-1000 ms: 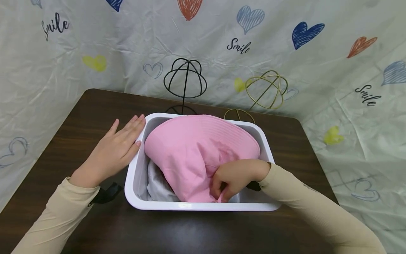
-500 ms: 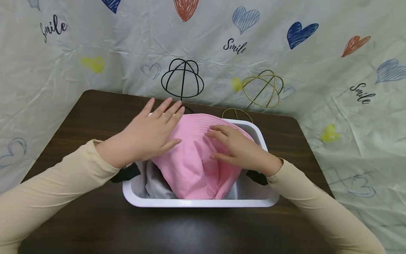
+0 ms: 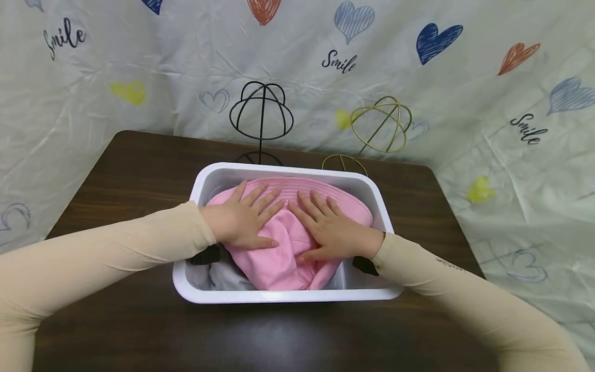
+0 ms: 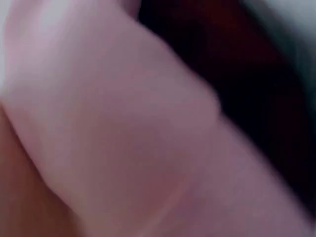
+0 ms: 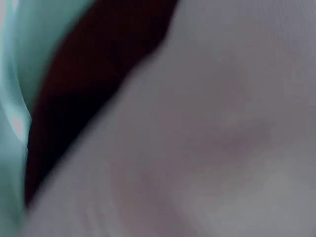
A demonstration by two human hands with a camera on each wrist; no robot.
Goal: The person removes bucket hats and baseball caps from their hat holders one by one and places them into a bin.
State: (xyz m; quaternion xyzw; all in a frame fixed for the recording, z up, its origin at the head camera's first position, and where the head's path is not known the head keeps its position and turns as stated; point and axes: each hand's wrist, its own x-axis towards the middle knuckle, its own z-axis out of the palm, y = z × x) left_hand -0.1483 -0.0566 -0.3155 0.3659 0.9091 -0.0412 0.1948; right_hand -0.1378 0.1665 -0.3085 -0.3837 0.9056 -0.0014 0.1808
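A pink fabric hat (image 3: 283, 261) with a stitched brim lies in a white plastic basin (image 3: 288, 297). My left hand (image 3: 244, 219) presses on the hat's left part, fingers straight and spread. On its right part rests my right hand (image 3: 332, 230), its fingers also spread and pointing up toward the brim. A grey cloth (image 3: 228, 274) shows beneath the hat at the basin's left; the rest of it is hidden. Both wrist views are blurred and filled mostly by the hand's own skin.
Behind the basin stand a black wire hat stand (image 3: 262, 111) and a gold wire one (image 3: 383, 124), the gold one tilted in this view. A dark wooden table (image 3: 139, 170) carries everything. A white sheet (image 3: 186, 51) printed with hearts hangs at the back.
My left hand has left the basin's left rim and come down on the hat. The right hand has let go of the hat's front edge and now lies flat on it. The hat sits lower.
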